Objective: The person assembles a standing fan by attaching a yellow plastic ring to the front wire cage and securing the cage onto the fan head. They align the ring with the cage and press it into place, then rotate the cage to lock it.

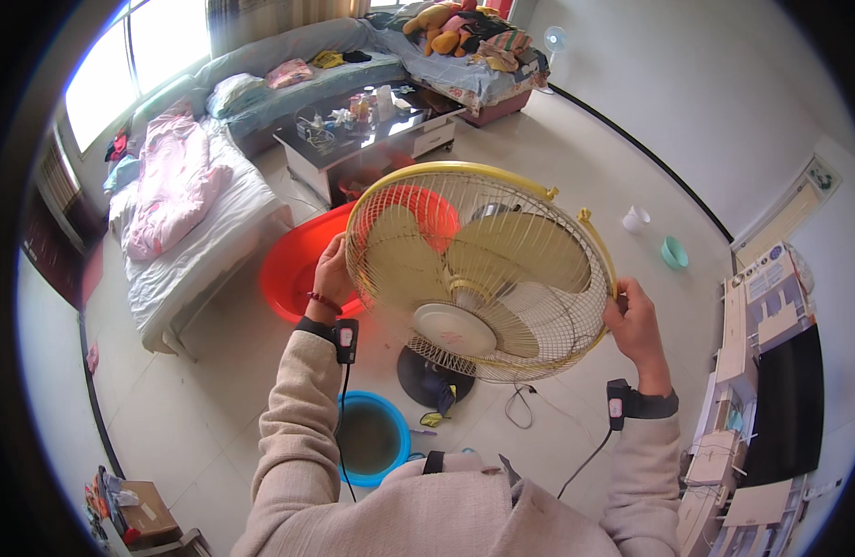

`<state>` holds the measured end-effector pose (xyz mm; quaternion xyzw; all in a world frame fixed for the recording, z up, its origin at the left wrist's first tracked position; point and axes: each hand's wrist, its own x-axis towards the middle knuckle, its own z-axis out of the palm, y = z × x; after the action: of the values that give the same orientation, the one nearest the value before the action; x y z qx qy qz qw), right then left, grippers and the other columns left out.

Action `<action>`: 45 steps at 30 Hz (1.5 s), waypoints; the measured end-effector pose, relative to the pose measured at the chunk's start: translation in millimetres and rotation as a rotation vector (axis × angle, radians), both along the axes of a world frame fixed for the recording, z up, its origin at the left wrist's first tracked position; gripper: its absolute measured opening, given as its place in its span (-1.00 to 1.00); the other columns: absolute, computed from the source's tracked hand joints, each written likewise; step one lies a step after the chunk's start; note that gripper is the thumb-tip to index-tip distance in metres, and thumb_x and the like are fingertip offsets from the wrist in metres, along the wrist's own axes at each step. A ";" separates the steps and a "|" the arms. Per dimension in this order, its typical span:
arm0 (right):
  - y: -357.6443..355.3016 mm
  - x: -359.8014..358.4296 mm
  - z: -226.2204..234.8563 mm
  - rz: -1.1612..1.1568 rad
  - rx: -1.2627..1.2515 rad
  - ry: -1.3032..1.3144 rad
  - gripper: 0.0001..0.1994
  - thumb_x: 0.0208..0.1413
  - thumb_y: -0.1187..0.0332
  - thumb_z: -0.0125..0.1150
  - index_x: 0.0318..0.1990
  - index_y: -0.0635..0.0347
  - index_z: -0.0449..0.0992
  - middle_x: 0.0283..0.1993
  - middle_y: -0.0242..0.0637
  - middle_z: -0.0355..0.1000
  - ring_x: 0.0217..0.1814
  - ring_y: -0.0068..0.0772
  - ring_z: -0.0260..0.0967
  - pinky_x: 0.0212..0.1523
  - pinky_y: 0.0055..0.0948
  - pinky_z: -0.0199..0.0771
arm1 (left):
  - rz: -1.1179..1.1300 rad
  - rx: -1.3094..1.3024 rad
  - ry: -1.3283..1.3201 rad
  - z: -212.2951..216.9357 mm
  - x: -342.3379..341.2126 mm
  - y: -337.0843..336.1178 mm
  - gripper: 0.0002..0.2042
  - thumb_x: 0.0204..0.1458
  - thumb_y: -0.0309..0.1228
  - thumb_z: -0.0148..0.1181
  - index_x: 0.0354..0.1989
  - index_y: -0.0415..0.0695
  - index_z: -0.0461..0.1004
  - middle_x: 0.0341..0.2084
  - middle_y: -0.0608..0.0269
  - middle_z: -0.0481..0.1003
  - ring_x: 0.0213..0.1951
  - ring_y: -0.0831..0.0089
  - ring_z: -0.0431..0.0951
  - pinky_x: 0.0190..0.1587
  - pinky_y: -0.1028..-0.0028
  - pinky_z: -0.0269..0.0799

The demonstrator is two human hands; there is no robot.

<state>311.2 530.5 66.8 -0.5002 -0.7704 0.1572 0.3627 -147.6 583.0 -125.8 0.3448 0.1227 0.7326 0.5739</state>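
Note:
A large electric fan (520, 251) with yellowed blades and a wire cage stands in front of me. Its yellow rim ring (446, 168) has a gap at the upper right, where two clasp ends stand apart. My left hand (332, 276) grips the cage's left edge, its fingertips partly hidden behind it. On the opposite edge, the fingers of my right hand (635, 320) are closed on the rim. Below the cage shows a round black base (435, 376), with a dark and yellow cloth (440, 399) on it.
Behind the fan sits a red basin (288, 269); a blue basin (397, 408) of murky water is nearer me. A low table (307, 162) bears clutter. Sofas (233, 200) line the left and back. A cord (516, 408), white bucket (635, 219) and green bowl (673, 252) lie rightward.

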 end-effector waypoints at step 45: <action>1.0 13.3 -12.5 0.050 -0.124 0.392 -0.88 0.14 0.49 0.12 -0.18 0.28 0.40 -0.38 -0.45 0.34 -0.42 -0.69 0.22 -0.43 -0.65 0.28 | -0.022 -0.031 -0.006 25.9 8.8 3.4 -0.62 0.23 -0.44 -0.14 0.21 -0.23 0.19 0.11 0.10 0.34 0.08 0.29 0.40 0.11 0.33 0.36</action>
<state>324.6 531.5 54.3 -0.4621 -0.6862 0.3079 0.4700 -138.9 586.3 -99.9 0.3350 0.1285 0.7254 0.5874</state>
